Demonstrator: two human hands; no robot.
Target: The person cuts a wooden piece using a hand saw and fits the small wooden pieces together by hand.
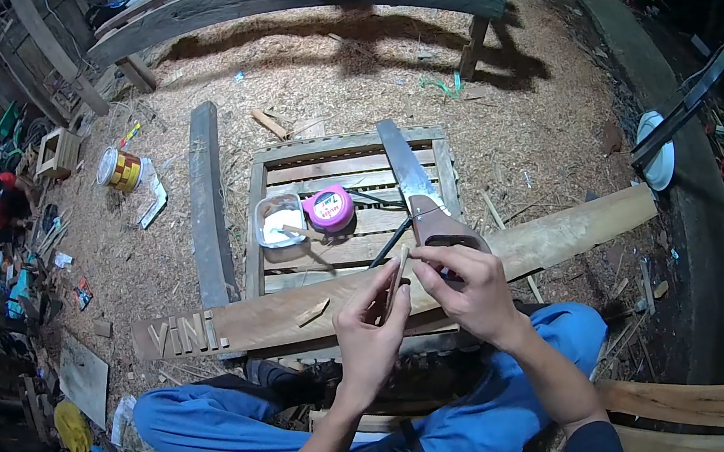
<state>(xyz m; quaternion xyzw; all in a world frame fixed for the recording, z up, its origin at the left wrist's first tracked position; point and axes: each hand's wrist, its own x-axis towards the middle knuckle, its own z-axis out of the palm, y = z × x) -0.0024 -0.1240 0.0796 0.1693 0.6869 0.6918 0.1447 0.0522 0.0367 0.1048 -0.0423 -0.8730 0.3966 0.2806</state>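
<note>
Just right of and below the frame's centre, a thin wooden piece point(399, 279), tilted, is grasped between thumb and fingers of the left hand point(370, 332); right hand point(468, 289) is poised with fingertips at its upper end, whether pinching it cannot be told. Behind the hands, a long board point(574, 234) is laid crosswise, raised letters "VINI." point(187, 335) seen at its left end, loose wood chip point(311, 313) nearer the middle. Toward mid-frame, a handsaw point(408, 166), pink tape measure point(333, 210) and plastic tub point(261, 228) are set over a slatted platform point(314, 171).
</note>
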